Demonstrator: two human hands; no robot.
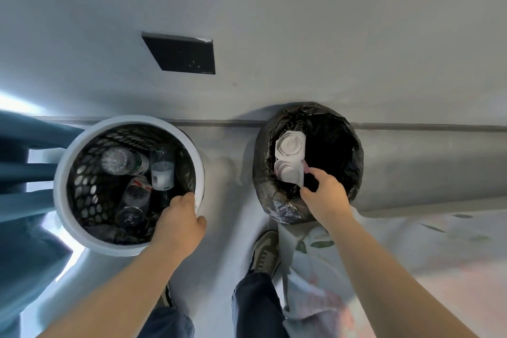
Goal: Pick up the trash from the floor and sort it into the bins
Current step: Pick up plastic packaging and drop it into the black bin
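Where two bins stand apart at the foot of a pale wall (pixel 274 8), a teal curtain (pixel 24 167) hangs at the far left edge, just beside the first bin. That white bin (pixel 60 173) has a broad round rim and a black mesh liner. Several clear plastic bottles (pixel 163 170) lie inside it, tipped against one another. The left hand (pixel 179 218) grips the near right part of its rim, with the fingers hooked over the edge into the opening and the thumb on the outside.

Above and between the bins, a black plate (pixel 183 53) sits flat on the wall. Lower down, a shoe (pixel 266 252) and a dark trouser leg (pixel 255 307) show between the two forearms.

To the right stands the black-bagged bin (pixel 354 145), its liner crumpled over the rim. A white moulded tray (pixel 290 156) with round pressed shapes is held over the left side of its dark opening. The right hand (pixel 323 192) pinches the tray's near end, fingers curled round it. A sliver of pink shows beside the fingers, and I cannot tell what it is. A pale patterned cloth (pixel 315 269) lies below this bin, under the right forearm.
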